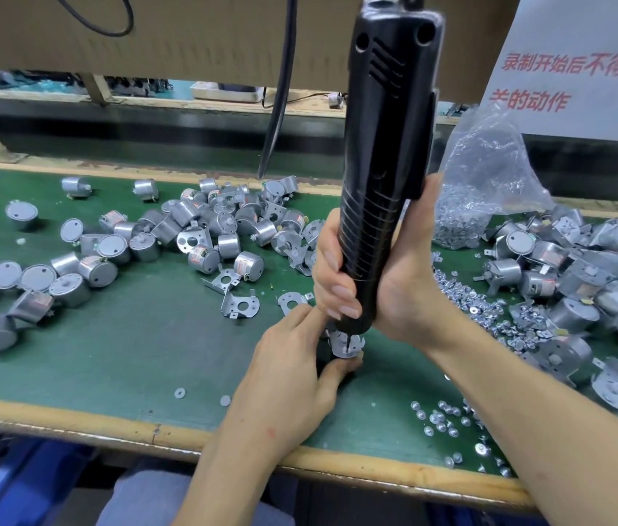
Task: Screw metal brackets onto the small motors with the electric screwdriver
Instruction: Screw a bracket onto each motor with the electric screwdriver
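Near edge, 5 o'clock of the work: loose screws (448, 419) lie scattered on the green mat (110, 354). Two washers (179, 392) lie at 8 o'clock.

Work position, centre: the left hand (292, 370) is clamped on the piece, thumb on the near side and fingers curled over the far side. Only the bracket (345, 345) on top shows; the motor beneath it is hidden by the fingers. The right hand (387, 282) is wrapped tight round the ribbed grip of the electric screwdriver (383, 165). The tool stands near upright, its top leaning toward 1 o'clock, with the bit tip down on the bracket face. Whether a screw sits under the bit is too small to tell.

Risks, as judged:
- The lean could drive the screw crooked or make the bit cam out.
- The left fingertips are just beside the bit, so a slip would meet them.
- Torque could spin the bracket out of line if the pinch loosens.

Farther: spare brackets (241, 303) at 10 o'clock, a heap of bare motors (201, 229) at 11, bracketed motors (565, 275) at 3, and a screw bag (482, 191) at 1.
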A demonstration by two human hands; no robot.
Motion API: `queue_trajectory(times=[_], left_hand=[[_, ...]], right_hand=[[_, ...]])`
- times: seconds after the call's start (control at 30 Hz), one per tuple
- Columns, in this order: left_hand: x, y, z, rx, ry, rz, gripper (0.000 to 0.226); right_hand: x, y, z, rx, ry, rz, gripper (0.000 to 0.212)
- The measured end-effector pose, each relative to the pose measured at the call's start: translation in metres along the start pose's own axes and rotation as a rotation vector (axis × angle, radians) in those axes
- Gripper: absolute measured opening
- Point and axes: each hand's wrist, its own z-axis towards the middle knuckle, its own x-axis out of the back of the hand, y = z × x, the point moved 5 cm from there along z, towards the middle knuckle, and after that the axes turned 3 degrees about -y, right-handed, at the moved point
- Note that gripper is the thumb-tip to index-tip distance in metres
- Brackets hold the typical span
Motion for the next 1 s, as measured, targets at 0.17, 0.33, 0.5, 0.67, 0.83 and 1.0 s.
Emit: queue_trajectory(times=[0.17,0.33,0.5,0.67,0.83,1.0], left_hand=[[0.000,0.001,0.000,-0.022,0.033,0.009,0.026],[0.002,0.002,-0.001,-0.028,0.070,0.028,0.024],[0.001,0.001,-0.002,-0.013,0.059,0.037,0.023],[0.002,0.003,-0.001,-0.001,0.037,0.022,0.026],[0.002,0.003,-0.001,0.031,0.023,0.047,0.024],[0.005,0.008,-0.001,0.085,0.029,0.050,0.028]], right_hand=[[0.000,0.001,-0.001,0.009,-0.023,-0.022,0.075],[-0.003,0.003,-0.002,0.013,0.003,-0.074,0.075],[-0.006,0.000,-0.003,0.059,0.081,-0.122,0.072],[-0.003,-0.002,-0.012,0.112,0.282,-0.277,0.079],[-0.004,-0.009,-0.026,0.231,0.520,-0.456,0.082],[-0.005,-0.016,-0.058,0.150,0.776,-0.868,0.063]])
